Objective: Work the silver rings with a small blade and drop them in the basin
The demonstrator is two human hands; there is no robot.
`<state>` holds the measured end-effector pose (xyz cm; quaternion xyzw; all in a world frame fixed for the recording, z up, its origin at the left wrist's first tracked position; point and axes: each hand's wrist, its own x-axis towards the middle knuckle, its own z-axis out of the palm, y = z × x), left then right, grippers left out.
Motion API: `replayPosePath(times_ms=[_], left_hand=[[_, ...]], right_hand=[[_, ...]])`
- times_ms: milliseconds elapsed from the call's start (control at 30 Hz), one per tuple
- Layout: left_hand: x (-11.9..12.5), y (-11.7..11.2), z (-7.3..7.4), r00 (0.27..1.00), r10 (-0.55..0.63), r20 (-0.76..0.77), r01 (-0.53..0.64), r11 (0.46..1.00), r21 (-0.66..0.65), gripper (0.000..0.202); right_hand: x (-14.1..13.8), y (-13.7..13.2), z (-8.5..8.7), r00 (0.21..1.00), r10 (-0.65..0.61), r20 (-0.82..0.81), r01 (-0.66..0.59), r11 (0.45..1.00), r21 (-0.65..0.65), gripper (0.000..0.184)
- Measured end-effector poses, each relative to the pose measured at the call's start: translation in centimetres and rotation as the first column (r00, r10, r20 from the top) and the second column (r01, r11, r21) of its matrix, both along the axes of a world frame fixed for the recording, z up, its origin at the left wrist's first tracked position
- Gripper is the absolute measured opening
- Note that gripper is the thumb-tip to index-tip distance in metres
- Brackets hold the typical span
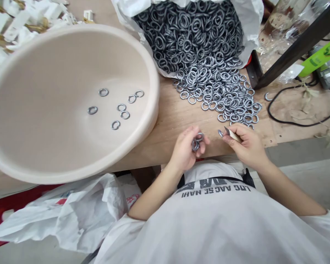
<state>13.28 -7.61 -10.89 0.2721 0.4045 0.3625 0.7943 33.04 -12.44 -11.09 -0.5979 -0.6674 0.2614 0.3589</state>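
Metal rings (195, 145) in left hand (183, 147), fingers (206, 140) loosely curled

On our left we see white pieces (15, 29) and a crumpled plastic bag (85, 211); on our right, a looped black cable (293, 125).

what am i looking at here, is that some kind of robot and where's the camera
No robot: it's a person, barehanded, in one picture from a camera worn on the head, looking down. On the wooden table stand a wide pale basin with a few loose rings inside and an open white bag spilling a grey ring heap. The left hand holds several rings; the right hand holds a small pale-handled tool, a single ring by its dark tip.
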Motion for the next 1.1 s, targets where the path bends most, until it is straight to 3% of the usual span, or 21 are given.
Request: replayPosePath(times_ms=[100, 267, 400, 500, 600, 700, 833, 900, 1100], left_hand=[[0.8, -1.0, -0.1, 0.996, -0.090, -0.002, 0.090, 0.996, -0.003, 0.045], [0.7, -1.5, -0.3, 0.994, -0.105, 0.005, 0.104, 0.993, 0.055, 0.053], [0.3, -1.5, -0.6, 0.997, -0.073, -0.008, 0.073, 0.995, 0.074, 0.050], [0.4, -1.7, -0.8, 0.999, -0.054, -0.007, 0.054, 0.993, 0.106, 0.049], [0.7, -1.8, -0.8, 1.000, -0.030, 0.003, 0.030, 0.990, 0.139, 0.050], [0.8, -1.7, -0.5, 0.999, 0.025, 0.047, -0.029, 0.997, 0.077, 0.052], [0.9, -1.6, -0.2, 0.990, 0.098, 0.102, -0.096, 0.995, -0.022, 0.055], [1.0, -1.6, -0.1, 0.988, 0.115, 0.107, -0.111, 0.993, -0.043, 0.057], [1.3, -1.9, 0.1, 0.986, 0.125, 0.109, -0.118, 0.991, -0.067, 0.056]], right_hand=[[-1.9, 0.6, 0.5, 0.980, 0.083, -0.182, -0.070, 0.994, 0.079, 0.014], [-3.3, 0.6, -1.1, 0.987, 0.107, -0.119, -0.086, 0.982, 0.170, 0.008], [-3.3, 0.5, -1.5, 0.982, -0.008, -0.187, 0.031, 0.992, 0.120, 0.021], [-3.2, 1.0, -1.0, 0.966, 0.041, -0.255, -0.019, 0.996, 0.087, 0.026], [-3.3, 1.9, -0.3, 0.970, 0.049, -0.239, -0.041, 0.998, 0.041, 0.021], [-3.5, 2.2, 0.3, 0.988, 0.029, -0.151, -0.020, 0.998, 0.059, 0.020], [-3.9, 1.5, 1.0, 0.977, 0.161, 0.140, -0.181, 0.973, 0.146, 0.027], [-4.2, 1.1, 1.2, 0.960, 0.159, 0.231, -0.199, 0.966, 0.162, 0.032], [-4.5, 1.0, 1.1, 0.947, 0.143, 0.288, -0.206, 0.957, 0.202, 0.038]])
